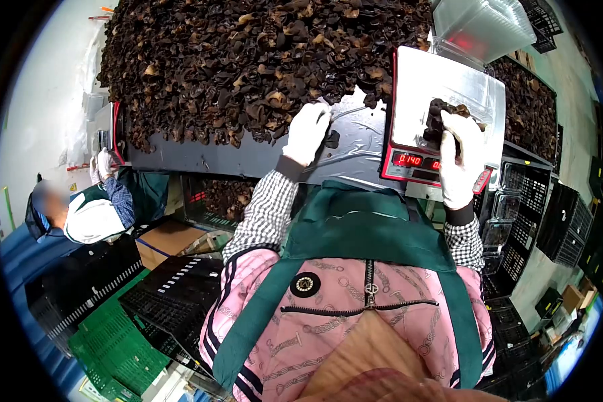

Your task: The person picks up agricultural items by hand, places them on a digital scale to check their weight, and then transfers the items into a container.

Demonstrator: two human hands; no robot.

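A heap of dark brown wood ear mushrooms [248,74] covers the grey table [208,159]. At the heap's front edge is my left hand [307,134], in a white glove, its fingers curled together; what they hold, if anything, is hidden. One loose dark piece [332,139] lies just right of it. A digital scale [412,87] with a red frame reads 0.140. On its platform sits a clear plastic tray [423,141] with some mushrooms inside. My gloved right hand [463,161] reaches over the scale, fingers closed at the mushrooms in the tray.
Stacked clear trays [482,27] stand behind the scale. More mushrooms fill a crate [529,107] at right, above black crates [516,221]. On the left, a co-worker [97,211] stands by another scale [107,130]. Black crates and a green crate [117,348] lie lower left.
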